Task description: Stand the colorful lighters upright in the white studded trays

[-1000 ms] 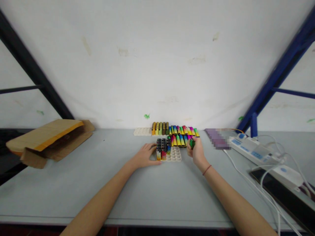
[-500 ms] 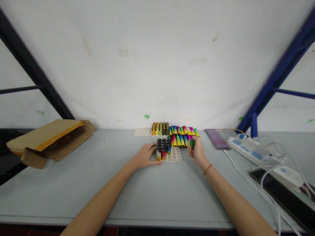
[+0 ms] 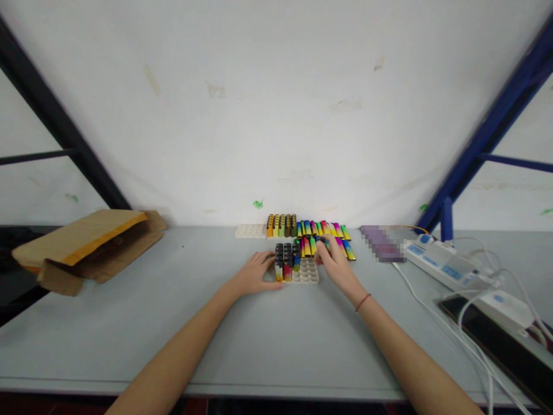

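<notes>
My left hand [image 3: 254,274] is curled around the left end of a white tray [image 3: 309,275] with round holes, thumb along its front edge. Lighters with black tops [image 3: 284,262] stand upright in the tray's left part; the holes at its right bear none. My right hand [image 3: 332,259] is closed just right of the tray, above the lying lighters. A lighter [image 3: 322,238] with a dark top shows at its fingertips, mostly hidden by the fingers. Multicoloured lighters [image 3: 322,229] lie side by side in two rows behind and right of the tray.
Against the wall, yellow to dark green lighters [image 3: 281,226] stand upright beside a second white tray [image 3: 250,231]. An open cardboard box [image 3: 99,245] lies at left. On the right are a pixelated purple item [image 3: 382,245], a power strip [image 3: 466,282], white cables and a dark phone [image 3: 496,340].
My right hand has moved left, from the right end of the lying rows toward the tray, uncovering lighters at the front row's right end. My left hand stays on the tray.
</notes>
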Demonstrator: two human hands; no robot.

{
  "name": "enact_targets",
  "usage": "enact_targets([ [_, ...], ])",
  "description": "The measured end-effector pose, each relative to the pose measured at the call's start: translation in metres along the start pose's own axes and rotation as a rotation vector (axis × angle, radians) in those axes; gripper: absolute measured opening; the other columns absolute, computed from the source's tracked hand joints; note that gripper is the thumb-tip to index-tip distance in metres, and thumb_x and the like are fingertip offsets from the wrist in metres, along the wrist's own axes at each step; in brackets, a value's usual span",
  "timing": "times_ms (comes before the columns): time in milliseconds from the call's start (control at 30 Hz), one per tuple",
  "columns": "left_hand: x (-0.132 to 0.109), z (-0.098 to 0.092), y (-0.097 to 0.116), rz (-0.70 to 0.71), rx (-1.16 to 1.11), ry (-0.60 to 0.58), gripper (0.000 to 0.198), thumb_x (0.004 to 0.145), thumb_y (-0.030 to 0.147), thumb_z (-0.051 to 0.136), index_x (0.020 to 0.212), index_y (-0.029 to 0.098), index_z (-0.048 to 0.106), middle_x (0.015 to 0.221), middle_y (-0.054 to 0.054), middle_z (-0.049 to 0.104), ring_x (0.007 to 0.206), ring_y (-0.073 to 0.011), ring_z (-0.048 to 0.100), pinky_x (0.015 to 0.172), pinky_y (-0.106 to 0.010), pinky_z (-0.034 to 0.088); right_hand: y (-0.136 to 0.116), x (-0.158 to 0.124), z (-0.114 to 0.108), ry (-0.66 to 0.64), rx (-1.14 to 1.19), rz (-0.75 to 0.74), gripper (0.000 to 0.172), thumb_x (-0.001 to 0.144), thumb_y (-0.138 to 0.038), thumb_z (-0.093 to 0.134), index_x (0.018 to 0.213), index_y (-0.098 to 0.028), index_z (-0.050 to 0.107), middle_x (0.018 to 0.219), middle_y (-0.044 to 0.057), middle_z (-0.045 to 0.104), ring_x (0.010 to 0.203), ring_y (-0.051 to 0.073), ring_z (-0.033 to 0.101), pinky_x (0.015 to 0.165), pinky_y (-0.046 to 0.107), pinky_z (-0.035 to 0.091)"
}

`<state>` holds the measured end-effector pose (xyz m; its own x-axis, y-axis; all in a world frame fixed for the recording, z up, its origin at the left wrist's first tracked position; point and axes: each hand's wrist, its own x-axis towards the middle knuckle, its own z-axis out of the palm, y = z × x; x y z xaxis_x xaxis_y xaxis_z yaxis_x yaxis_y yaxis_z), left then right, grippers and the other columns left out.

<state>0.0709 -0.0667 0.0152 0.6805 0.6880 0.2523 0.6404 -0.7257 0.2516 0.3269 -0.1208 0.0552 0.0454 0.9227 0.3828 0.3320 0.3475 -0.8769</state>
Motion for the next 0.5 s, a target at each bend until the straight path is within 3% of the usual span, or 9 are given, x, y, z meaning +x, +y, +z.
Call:
enact_targets([
  [133,-0.0001,0.0004,-0.0006,0.008,-0.012,0.013,0.08,0.074,0.069,0.062,0.135,0.018,0.048,0.134,-0.013,0.048,0.122,-0.0336,0.045,0.107,-0.047,0.034,-0.0049,-0.0012,-0.0004,-0.105,-0.114,-0.132,0.031,0.086,-0.045,0.054,0.1,-0.018,0.064,0.096,0.008,0.065,0.086,0.019,0.06,0.071,0.03,0.049],
  [333,-0.0002,0.0006,0.0,0.003,-0.003,0.008,0.081,0.075,0.069,0.062,0.136,0.017,0.046,0.134,-0.014,0.048,0.122,-0.0343,0.044,0.106,-0.047,0.034,-0.0068,-0.0041,0.002,-0.282,-0.09,-0.143,0.028,0.086,-0.034,0.057,0.105,-0.016,0.065,0.086,0.006,0.068,0.073,0.016,0.062,0.068,0.03,0.051],
  [500,-0.0006,0.0008,0.0006,0.001,-0.007,0.012,0.08,0.075,0.069,0.062,0.136,0.019,0.047,0.134,-0.013,0.048,0.122,-0.0337,0.044,0.107,-0.046,0.033,-0.0105,-0.0075,0.003,-0.247,-0.252,-0.285,0.024,0.089,-0.028,0.054,0.108,-0.018,0.064,0.09,0.007,0.069,0.076,0.017,0.063,0.071,0.029,0.051],
])
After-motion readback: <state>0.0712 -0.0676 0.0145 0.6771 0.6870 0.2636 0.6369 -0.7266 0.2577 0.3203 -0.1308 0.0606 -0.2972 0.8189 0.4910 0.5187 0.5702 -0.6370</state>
